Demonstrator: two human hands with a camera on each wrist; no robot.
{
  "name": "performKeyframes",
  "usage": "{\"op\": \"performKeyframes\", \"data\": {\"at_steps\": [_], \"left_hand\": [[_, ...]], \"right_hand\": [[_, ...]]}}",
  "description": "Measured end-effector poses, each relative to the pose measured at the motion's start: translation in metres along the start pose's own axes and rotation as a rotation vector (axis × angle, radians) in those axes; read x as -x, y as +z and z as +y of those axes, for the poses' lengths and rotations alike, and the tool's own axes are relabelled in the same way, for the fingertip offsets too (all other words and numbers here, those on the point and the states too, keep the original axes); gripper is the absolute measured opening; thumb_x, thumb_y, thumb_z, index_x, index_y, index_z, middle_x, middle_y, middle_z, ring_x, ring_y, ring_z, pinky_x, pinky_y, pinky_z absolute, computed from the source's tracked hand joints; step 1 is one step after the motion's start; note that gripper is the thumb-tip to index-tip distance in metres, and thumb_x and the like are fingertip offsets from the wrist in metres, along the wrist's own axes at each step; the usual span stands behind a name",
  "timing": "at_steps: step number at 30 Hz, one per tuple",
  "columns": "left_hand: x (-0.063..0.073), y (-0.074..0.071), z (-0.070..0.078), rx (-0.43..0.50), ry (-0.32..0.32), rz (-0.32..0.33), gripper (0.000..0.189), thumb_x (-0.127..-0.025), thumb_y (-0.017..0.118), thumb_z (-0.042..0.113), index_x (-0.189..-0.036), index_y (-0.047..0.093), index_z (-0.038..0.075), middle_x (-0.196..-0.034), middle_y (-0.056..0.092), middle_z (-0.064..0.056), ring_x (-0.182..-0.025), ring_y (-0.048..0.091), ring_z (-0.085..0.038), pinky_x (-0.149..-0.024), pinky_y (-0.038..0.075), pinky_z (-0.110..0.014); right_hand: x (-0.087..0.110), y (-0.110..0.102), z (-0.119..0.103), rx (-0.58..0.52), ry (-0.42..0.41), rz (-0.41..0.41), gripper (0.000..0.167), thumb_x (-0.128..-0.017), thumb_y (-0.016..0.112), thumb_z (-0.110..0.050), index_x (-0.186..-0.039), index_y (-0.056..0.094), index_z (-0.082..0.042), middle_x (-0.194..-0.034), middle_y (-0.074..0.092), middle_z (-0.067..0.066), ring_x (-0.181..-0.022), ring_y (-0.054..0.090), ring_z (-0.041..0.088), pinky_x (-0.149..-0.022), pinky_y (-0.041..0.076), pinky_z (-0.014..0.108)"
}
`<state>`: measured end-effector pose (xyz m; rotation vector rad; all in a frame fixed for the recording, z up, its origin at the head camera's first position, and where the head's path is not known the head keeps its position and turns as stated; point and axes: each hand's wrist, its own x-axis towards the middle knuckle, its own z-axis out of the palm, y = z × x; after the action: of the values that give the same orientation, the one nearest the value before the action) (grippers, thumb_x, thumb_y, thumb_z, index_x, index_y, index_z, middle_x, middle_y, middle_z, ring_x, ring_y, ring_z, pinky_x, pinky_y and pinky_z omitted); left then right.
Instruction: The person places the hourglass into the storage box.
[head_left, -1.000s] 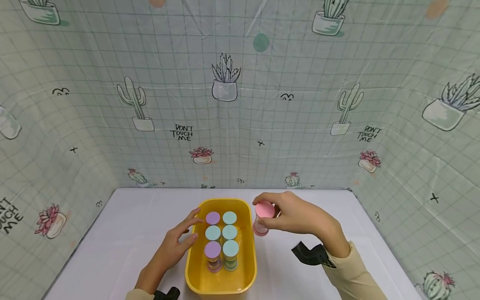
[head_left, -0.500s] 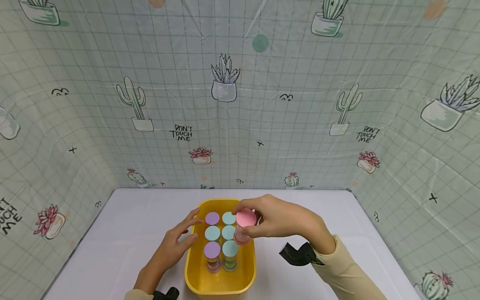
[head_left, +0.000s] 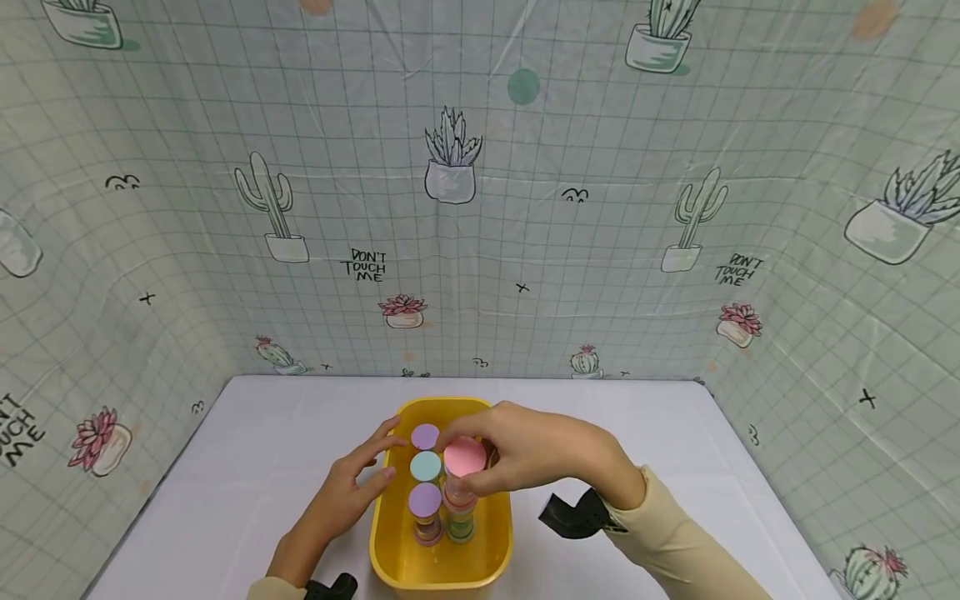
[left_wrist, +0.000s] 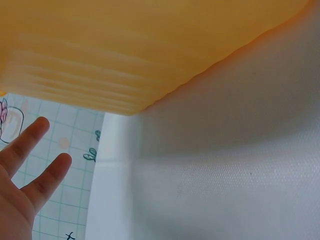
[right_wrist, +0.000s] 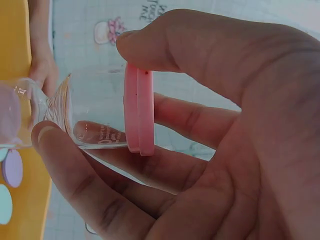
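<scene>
My right hand (head_left: 555,450) pinches a sand timer with pink caps (head_left: 465,457) between thumb and fingers. In the right wrist view its pink end cap (right_wrist: 139,110) and narrow-waisted clear glass (right_wrist: 97,105) show among the fingers. It is held over the right side of a yellow tub (head_left: 492,550). My left hand (head_left: 345,492) lies along the tub's left rim, fingers spread and loosely extended, holding nothing. Inside stand a purple-capped timer (head_left: 425,436), a blue-capped timer (head_left: 426,467) and a nearer purple-capped timer (head_left: 425,502). My right hand and the pink timer hide most of the right row.
A green-based timer (head_left: 461,528) shows below the pink one. The tub stands on a white-covered table (head_left: 225,500). A grid-and-cactus cloth (head_left: 480,250) hangs behind and on both sides. A dark strap (head_left: 573,515) is on the right wrist.
My right hand has carried the pink sand timer leftward, from beside the tub's right rim to above the right row of timers. My left hand has stayed in place.
</scene>
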<state>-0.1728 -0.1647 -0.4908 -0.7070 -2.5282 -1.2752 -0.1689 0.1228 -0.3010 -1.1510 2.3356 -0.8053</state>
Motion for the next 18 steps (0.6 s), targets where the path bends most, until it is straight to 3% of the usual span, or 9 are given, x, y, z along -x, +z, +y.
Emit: {"op": "performKeyframes", "data": {"at_steps": [9,18], "left_hand": [[0.000,0.000,-0.001,-0.003,0.009,0.000,0.034,-0.101,0.061,0.017,-0.134,0.064,0.029,-0.161,0.046,-0.004,-0.143,0.051,-0.031,-0.093,0.056,-0.051],[0.000,-0.001,-0.001,-0.006,0.009,-0.001,0.034,-0.101,0.062,0.017,-0.134,0.064,0.029,-0.161,0.047,-0.003,-0.143,0.052,-0.026,-0.094,0.057,-0.049]], "right_hand": [[-0.013,0.008,-0.006,0.066,-0.062,-0.076,0.033,-0.092,0.077,-0.027,-0.122,0.067,-0.017,-0.098,0.067,-0.013,-0.082,0.061,-0.003,-0.075,0.054,0.017],[-0.026,0.019,-0.008,0.108,-0.112,-0.146,0.029,-0.093,0.075,-0.023,-0.120,0.067,-0.019,-0.097,0.067,-0.015,-0.082,0.061,-0.006,-0.077,0.052,0.012]]}}
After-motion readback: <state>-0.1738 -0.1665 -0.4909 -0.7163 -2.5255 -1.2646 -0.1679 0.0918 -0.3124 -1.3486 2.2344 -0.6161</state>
